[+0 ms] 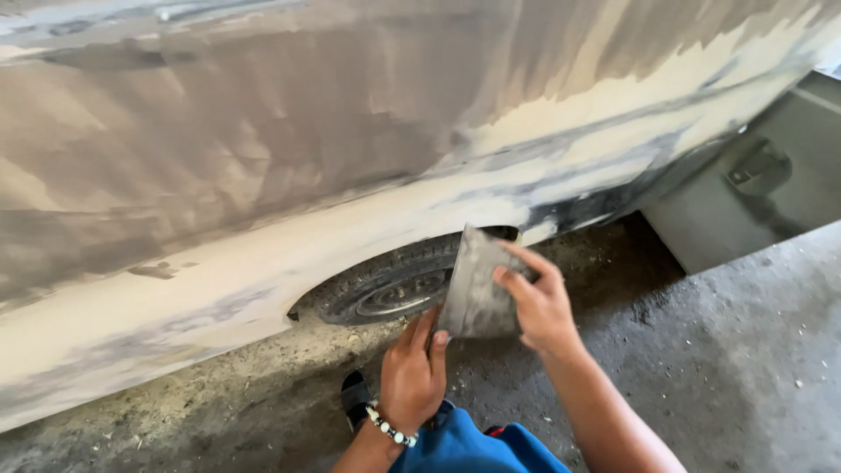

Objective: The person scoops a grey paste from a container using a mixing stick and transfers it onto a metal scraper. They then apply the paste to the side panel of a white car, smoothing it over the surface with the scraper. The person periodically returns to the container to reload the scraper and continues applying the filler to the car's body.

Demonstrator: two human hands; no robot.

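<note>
Head view, looking down along the flank of a vehicle. A flat, grey, putty-smeared metal spreader plate [476, 285] is being held up in front of the wheel arch, between the viewer and the dark rubber tyre with its grey wheel rim [392, 285]. The right hand [540, 302] is gripping the plate's right edge, its fingers closed over the front face and the thumb hidden behind. The left hand [412, 372] is touching the plate's lower left corner, its fingers bunched and pressing against the edge; whether they are pinching the plate or only resting on it cannot be told. A bracelet of white and dark beads [391, 429] is sitting on the left wrist. The sanded car body panel [263, 158], patched in beige filler and grey-brown primer, is filling the upper half of the view and lying well behind the plate, apart from it. Below the hands, a blue trouser leg [464, 447] and a black shoe [354, 394] are showing above the dusty grey concrete floor [745, 368].
</note>
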